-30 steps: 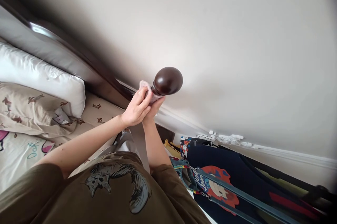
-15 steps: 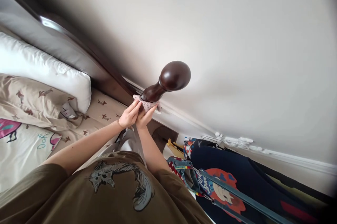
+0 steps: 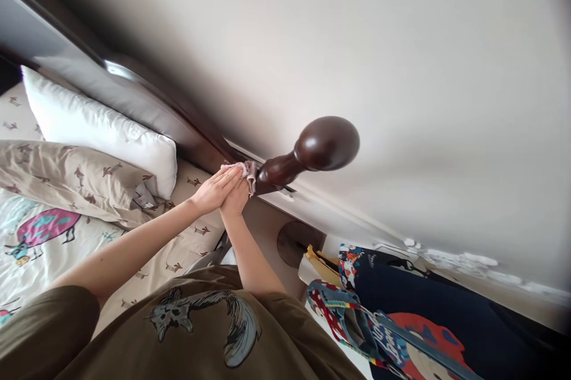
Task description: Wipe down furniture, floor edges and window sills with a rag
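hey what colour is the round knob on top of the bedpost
Dark brown; the knob shows best in the head view.

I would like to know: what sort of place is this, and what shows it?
It looks like a bedroom. A white pillow lies close to a dark headboard, and beside it there is beige bedding printed with dogs.

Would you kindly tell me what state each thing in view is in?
Bedpost, glossy, top uncovered
Cloth, bunched against the bedpost
Left hand, holding the cloth
Right hand, partly hidden behind the left hand
White pillow, lightly creased
Dog-print fabric, rumpled
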A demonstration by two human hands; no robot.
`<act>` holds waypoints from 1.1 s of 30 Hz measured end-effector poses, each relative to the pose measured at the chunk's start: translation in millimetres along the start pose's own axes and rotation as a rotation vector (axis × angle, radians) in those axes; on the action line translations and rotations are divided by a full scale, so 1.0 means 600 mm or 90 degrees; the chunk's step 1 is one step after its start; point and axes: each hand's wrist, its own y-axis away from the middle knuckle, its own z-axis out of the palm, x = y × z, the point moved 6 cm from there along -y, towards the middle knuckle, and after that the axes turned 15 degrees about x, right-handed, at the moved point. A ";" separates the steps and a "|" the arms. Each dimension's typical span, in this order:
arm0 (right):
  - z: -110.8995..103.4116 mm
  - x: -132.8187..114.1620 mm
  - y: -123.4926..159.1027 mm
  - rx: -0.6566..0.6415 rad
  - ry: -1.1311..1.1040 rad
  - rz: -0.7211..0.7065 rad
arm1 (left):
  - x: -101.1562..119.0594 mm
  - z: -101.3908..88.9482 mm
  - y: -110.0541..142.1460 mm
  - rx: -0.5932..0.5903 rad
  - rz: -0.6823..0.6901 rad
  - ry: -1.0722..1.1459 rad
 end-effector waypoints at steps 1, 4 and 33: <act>-0.003 -0.005 -0.009 0.016 -0.002 0.005 | 0.000 -0.007 -0.008 -0.016 0.008 -0.007; -0.025 -0.035 -0.052 0.064 -0.033 -0.003 | -0.002 -0.047 -0.044 -0.030 0.012 -0.047; -0.138 -0.397 -0.285 0.148 -0.171 -0.326 | -0.228 -0.346 -0.089 0.287 -0.065 -0.311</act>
